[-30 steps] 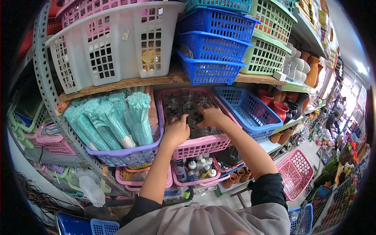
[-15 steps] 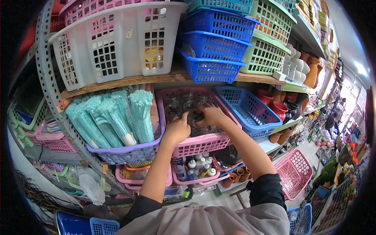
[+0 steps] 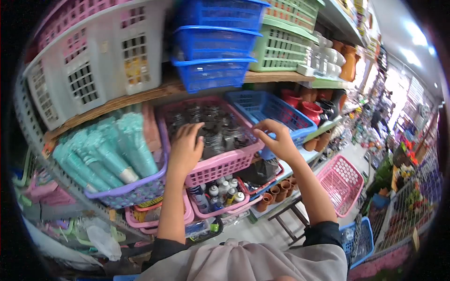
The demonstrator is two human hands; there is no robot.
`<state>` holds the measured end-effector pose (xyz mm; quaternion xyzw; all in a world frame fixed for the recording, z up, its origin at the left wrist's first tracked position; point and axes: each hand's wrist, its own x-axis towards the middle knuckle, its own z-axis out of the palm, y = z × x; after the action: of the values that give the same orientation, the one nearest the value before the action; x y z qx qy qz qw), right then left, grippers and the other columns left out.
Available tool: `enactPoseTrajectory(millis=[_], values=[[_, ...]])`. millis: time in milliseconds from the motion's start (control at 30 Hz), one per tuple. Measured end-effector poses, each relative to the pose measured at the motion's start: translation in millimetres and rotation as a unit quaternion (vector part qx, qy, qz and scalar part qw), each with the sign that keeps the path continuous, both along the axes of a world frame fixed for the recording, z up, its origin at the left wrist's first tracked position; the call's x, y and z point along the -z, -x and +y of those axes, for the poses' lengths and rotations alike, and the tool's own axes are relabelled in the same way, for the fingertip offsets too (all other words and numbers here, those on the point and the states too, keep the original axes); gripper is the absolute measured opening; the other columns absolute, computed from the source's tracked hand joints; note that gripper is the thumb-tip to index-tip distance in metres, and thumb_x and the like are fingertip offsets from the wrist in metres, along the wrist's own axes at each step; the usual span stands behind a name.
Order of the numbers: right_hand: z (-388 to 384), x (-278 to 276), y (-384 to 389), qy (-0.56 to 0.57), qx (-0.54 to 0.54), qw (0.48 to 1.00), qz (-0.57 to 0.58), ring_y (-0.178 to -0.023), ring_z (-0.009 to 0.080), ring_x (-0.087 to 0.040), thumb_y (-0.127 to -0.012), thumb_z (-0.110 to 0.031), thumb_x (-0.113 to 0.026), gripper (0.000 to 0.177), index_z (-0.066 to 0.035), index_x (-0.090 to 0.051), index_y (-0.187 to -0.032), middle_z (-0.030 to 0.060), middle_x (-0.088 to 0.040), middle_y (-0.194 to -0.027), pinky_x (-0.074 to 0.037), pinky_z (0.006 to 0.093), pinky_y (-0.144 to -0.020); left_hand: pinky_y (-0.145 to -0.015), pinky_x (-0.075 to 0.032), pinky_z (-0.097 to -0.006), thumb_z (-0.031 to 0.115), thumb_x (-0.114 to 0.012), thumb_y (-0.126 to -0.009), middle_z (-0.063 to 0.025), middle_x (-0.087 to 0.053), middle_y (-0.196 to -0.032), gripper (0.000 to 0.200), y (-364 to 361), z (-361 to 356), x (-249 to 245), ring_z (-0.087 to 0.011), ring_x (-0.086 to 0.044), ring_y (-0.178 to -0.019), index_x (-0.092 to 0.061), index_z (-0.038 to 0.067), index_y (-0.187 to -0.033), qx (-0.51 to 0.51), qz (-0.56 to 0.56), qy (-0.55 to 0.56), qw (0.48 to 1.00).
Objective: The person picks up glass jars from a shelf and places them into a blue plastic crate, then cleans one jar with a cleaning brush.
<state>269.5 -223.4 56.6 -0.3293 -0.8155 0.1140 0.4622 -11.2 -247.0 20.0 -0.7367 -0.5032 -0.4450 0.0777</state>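
Note:
The pink basket [image 3: 220,166] in front of me is filled with clear glass jars [image 3: 220,140], packed close together. Over its left side is my left hand [image 3: 186,147], fingers stretched forward and thumb apart, with nothing in it. My right hand [image 3: 281,143] is at the basket's right rim, its fingers curved and the thumb apart from them. Beyond that hand sits a blue basket [image 3: 300,129]. A purple basket [image 3: 136,189] of teal plastic-wrapped bundles [image 3: 101,154] stands left of my left hand.
Stacked blue baskets [image 3: 215,72], green baskets [image 3: 283,47] and a large white basket [image 3: 101,61] fill the shelf above. Below are a small basket of bottles [image 3: 225,192] and clay pots [image 3: 276,193]. A pink basket [image 3: 342,185] and a dark stool [image 3: 286,220] are lower right.
Both hands have come out from among the jars and spread apart, the left to the basket's left side, the right to its right rim. The view has swung to the right.

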Motion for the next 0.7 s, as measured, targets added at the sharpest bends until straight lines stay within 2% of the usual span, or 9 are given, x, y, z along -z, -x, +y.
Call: enactPoseTrajectory(millis=[67, 133, 200, 267, 300, 333, 467, 567, 700], values=[[-27.0, 10.8, -32.4, 0.043, -0.003, 0.998, 0.037, -0.075, 0.0157, -0.062, -0.088, -0.015, -0.064, 0.019, 0.002, -0.067, -0.097, 0.0102, -0.067, -0.086, -0.049, 0.0299, -0.070, -0.104, -0.036, -0.0444, 0.011, -0.054, -0.086, -0.0125, -0.057, -0.121, 0.032, -12.3, -6.4, -10.1, -0.0333, -0.048, -0.120, -0.058, 0.009, -0.118, 0.010, 0.028, -0.061, 0.998], [-52.9, 25.8, -65.3, 0.114, 0.053, 0.992, 0.025, -0.073, 0.0149, -0.062, -0.088, -0.014, -0.063, 0.018, 0.002, -0.068, -0.096, 0.0095, -0.068, -0.084, -0.050, 0.0292, -0.070, -0.108, -0.031, -0.0488, 0.009, -0.055, -0.085, -0.0091, -0.058, -0.121, 0.028, -39.4, -12.6, -14.9, -0.0326, -0.047, -0.121, -0.061, 0.009, -0.113, 0.034, 0.002, -0.102, 0.994], [-81.8, 38.3, -84.0, 0.115, 0.072, 0.988, 0.074, -0.074, 0.0129, -0.062, -0.089, -0.015, -0.063, 0.017, 0.001, -0.069, -0.092, 0.0094, -0.067, -0.081, -0.049, 0.0285, -0.070, -0.109, -0.029, -0.0498, 0.007, -0.055, -0.085, -0.0095, -0.059, -0.120, 0.027, -79.5, -21.0, -21.4, -0.0332, -0.048, -0.122, -0.062, 0.008, -0.111, 0.118, -0.012, -0.121, 0.986], [-113.1, 48.7, -103.4, 0.158, 0.130, 0.975, 0.087, -0.074, 0.0125, -0.062, -0.089, -0.015, -0.062, 0.017, 0.001, -0.069, -0.093, 0.0097, -0.067, -0.081, -0.049, 0.0284, -0.070, -0.108, -0.030, -0.0492, 0.005, -0.056, -0.083, -0.0102, -0.060, -0.118, 0.026, -125.9, -21.2, -18.2, -0.0339, -0.049, -0.121, -0.063, 0.007, -0.109, 0.261, -0.029, -0.103, 0.959], [-125.0, 56.6, -113.2, 0.144, 0.136, 0.975, 0.099, -0.072, 0.0133, -0.061, -0.089, -0.015, -0.062, 0.017, 0.001, -0.068, -0.094, 0.0089, -0.066, -0.079, -0.049, 0.0281, -0.067, -0.108, -0.030, -0.0491, 0.004, -0.056, -0.083, -0.0106, -0.060, -0.116, 0.026, -151.5, -22.0, -12.3, -0.0345, -0.050, -0.120, -0.063, 0.006, -0.108, 0.313, -0.042, -0.077, 0.946], [-141.6, 62.4, -123.5, 0.189, 0.171, 0.961, 0.110, -0.070, 0.0129, -0.060, -0.089, -0.015, -0.062, 0.017, 0.001, -0.067, -0.094, 0.0078, -0.065, -0.076, -0.047, 0.0276, -0.064, -0.107, -0.031, -0.0490, 0.005, -0.057, -0.084, -0.0098, -0.061, -0.116, 0.025, -175.7, -21.2, -5.1, -0.0345, -0.049, -0.121, -0.063, 0.007, -0.108, 0.377, -0.058, -0.049, 0.923], [-202.4, 94.4, -171.9, 0.117, 0.282, 0.946, 0.112, -0.069, 0.0114, -0.060, -0.090, -0.013, -0.062, 0.014, -0.001, -0.068, -0.094, 0.0041, -0.065, -0.078, -0.047, 0.0263, -0.063, -0.105, -0.035, -0.0446, 0.003, -0.058, -0.083, -0.0118, -0.061, -0.116, 0.020, -261.6, -31.7, 23.9, -0.0332, -0.050, -0.121, -0.063, 0.005, -0.103, 0.517, -0.018, 0.033, 0.855], [-254.7, 112.5, -206.0, 0.163, 0.365, 0.892, 0.209, -0.077, 0.0123, -0.064, -0.091, -0.011, -0.060, 0.015, 0.001, -0.067, -0.093, 0.0062, -0.068, -0.084, -0.050, 0.0257, -0.069, -0.100, -0.041, -0.0398, 0.003, -0.059, -0.085, -0.0118, -0.063, -0.112, 0.021, -320.2, -38.1, 54.6, -0.0306, -0.054, -0.114, -0.063, 0.003, -0.105, 0.608, -0.005, 0.100, 0.788], [-322.9, 163.2, -264.1, 0.186, 0.486, 0.796, 0.311, -0.073, 0.0117, -0.064, -0.090, -0.015, -0.062, 0.017, 0.001, -0.068, -0.092, 0.0055, -0.069, -0.082, -0.050, 0.0256, -0.067, -0.095, -0.043, -0.0385, 0.006, -0.058, -0.084, -0.0125, -0.064, -0.109, 0.024, -384.1, -64.4, 71.8, -0.0299, -0.058, -0.108, -0.063, 0.005, -0.108, 0.647, 0.032, 0.247, 0.721]])
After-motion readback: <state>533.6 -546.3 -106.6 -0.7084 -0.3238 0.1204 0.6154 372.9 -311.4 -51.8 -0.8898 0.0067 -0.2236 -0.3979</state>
